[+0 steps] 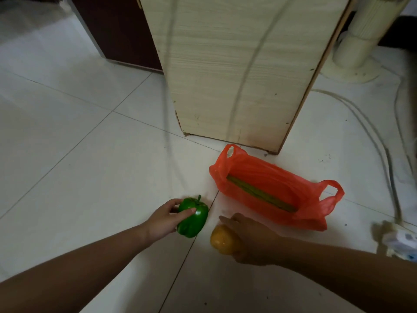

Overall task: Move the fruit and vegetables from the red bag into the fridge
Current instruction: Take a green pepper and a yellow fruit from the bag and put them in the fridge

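The red bag (pixel 268 188) lies open on the tiled floor (pixel 79 143), just in front of a pale wooden cabinet (pixel 237 64); a long green vegetable (pixel 259 193) lies inside it; near the bag's left side, the left hand (pixel 165 219) grips a green pepper (pixel 193 218), fingers and thumb curled round it; beside it, the right hand (pixel 252 238) holds a yellow pepper (pixel 223 239) from above, fingers wrapped over it; both peppers are out of the bag; a white fan stand (pixel 354 55) rises to the right of the cabinet, and cables (pixel 370 132) trail across the floor to a power strip (pixel 399 239) at the right edge.
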Demonstrator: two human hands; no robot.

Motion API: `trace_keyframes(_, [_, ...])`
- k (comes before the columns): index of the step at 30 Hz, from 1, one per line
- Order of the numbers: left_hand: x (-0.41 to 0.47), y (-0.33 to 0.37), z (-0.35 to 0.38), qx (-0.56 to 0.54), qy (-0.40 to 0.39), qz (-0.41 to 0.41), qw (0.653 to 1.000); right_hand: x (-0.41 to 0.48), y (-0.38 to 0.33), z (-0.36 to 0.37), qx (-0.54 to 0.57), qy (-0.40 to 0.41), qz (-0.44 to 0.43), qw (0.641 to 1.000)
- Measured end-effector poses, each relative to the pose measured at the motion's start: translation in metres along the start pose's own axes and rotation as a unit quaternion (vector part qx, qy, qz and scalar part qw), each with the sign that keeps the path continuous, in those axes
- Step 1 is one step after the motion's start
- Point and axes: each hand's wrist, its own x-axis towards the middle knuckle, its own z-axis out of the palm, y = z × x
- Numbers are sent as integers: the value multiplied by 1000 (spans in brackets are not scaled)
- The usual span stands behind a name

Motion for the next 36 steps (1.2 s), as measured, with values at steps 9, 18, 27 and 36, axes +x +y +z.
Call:
trace_keyframes(9, [-2, 101, 3, -23, -14, 81, 996, -56, 14, -125, 146, 198, 70, 967])
trace_keyframes(18, [-108, 255, 11, -116, -28, 104, 987, -146, -32, -265, 303, 306, 102, 897])
trace_keyframes(27, [-338, 447, -45, -206, -9, 110, 972, -306, -188, -467, 377, 305, 93, 870])
trace_keyframes(36, [-534, 567, -149, -262, 80, 146, 950, -387, -348, -634, 357, 277, 35, 892])
